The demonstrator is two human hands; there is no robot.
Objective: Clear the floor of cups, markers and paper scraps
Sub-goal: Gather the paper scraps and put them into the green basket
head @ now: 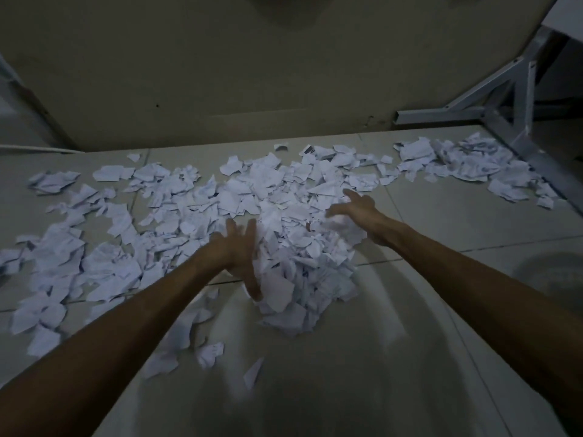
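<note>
Where scraps (303,257) heap, blurred hands.

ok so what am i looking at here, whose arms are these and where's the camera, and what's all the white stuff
There is no machine here. A person wears a wide-angle camera on the head, so this one picture looks forward and down along their own bare arms. The left hand and right hand are open, one on each side of a heap of torn white paper scraps, as if to gather it. Neither hand grips anything. More scraps lie spread across the tiled floor up to the wall. A metal frame stands at the upper right. No cups or markers show in this picture.
</note>
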